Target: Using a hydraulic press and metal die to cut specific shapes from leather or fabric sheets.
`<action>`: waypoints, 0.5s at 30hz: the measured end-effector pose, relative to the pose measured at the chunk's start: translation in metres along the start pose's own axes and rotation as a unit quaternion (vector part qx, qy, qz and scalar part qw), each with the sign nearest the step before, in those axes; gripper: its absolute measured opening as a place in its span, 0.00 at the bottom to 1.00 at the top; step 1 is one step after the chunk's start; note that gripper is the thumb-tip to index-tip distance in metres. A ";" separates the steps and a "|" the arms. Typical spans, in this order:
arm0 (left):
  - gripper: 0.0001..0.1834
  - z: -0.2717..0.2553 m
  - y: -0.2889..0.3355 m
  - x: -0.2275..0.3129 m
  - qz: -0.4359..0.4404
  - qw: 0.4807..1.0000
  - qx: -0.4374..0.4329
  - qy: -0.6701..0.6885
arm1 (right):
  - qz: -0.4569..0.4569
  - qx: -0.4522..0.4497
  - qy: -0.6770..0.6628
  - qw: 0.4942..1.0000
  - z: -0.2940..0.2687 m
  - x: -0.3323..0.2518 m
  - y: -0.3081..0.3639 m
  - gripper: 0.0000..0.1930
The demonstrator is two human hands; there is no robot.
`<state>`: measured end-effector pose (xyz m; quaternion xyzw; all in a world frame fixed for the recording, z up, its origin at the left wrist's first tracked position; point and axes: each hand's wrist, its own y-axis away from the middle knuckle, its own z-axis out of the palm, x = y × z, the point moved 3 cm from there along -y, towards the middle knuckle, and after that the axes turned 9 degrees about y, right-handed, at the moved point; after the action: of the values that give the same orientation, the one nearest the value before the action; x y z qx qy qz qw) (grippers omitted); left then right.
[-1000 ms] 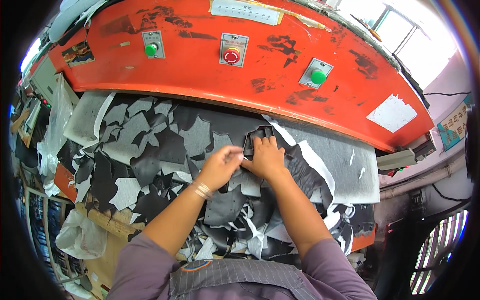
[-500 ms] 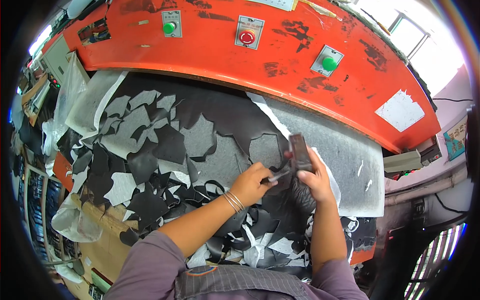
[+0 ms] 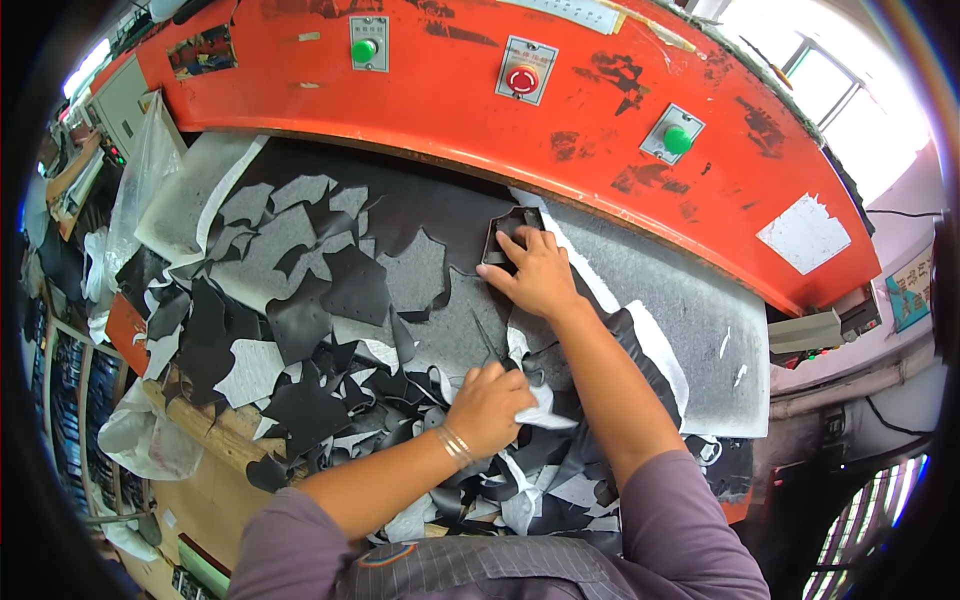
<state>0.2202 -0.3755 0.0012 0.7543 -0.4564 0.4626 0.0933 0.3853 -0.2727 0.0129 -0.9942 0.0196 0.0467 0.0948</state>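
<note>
My right hand reaches to the far middle of the work surface, its fingers gripping a dark cutting die. The die lies on the black leather sheet, close to the sheet's right edge. Nearer to me, my left hand is closed on a leather scrap whose white backing shows. Loose black and white offcuts are heaped below and around that hand. Left of the die, cut-out gaps in the sheet bare the grey board.
An orange machine beam spans the far side, with two green buttons and a red stop button. Cut black leather pieces lie at left. A pale grey board extends right. A plastic bag hangs at the left edge.
My right hand has moved away from me and leftward, bringing the raised die down onto the leather sheet. My left hand has moved nearer and holds a white-backed scrap.
</note>
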 end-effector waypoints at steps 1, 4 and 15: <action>0.18 -0.002 0.003 -0.001 0.000 0.999 -0.044 0.014 | -0.038 0.055 0.004 0.998 0.005 0.016 0.004 0.30; 0.13 -0.023 0.004 -0.002 0.010 0.997 -0.074 0.021 | -0.017 0.092 -0.062 0.994 0.007 0.055 0.016 0.32; 0.20 0.025 0.063 0.009 0.036 0.959 -0.268 0.090 | -0.009 0.059 -0.145 0.988 0.017 0.076 0.014 0.23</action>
<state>0.1879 -0.4308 -0.0233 0.6400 -0.5799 0.3927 0.3160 0.4587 -0.2856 -0.0139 -0.9696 -0.0005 0.1886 0.1557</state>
